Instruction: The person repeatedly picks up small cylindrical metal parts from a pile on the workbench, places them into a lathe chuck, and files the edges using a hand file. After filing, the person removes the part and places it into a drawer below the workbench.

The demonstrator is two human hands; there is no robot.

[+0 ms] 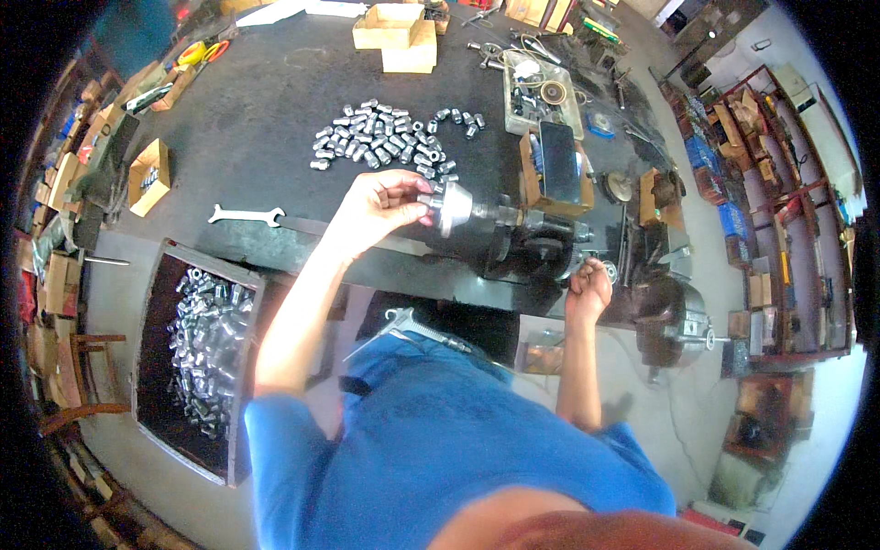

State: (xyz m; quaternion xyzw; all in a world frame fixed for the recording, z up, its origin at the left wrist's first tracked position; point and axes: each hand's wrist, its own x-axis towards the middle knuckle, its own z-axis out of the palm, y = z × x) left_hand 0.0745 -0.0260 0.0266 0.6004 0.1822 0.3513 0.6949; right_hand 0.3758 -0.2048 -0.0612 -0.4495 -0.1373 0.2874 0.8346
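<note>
My left hand is closed, thumb and fingertips pinching a small metal part at the face of a round silver chuck. The fingers cover most of that part. The chuck sits at the left end of a dark bench machine on the table's near edge. At the machine's right end, my right hand is closed around what looks like its handle, mostly hidden by the fingers. Beyond my left hand, a pile of short shiny metal nuts lies on the dark table.
An open-end wrench and a small cardboard box lie left. Below, a bin holds many metal pieces. A phone leans on a box behind the machine, near a clear tool tray. A caliper lies before me.
</note>
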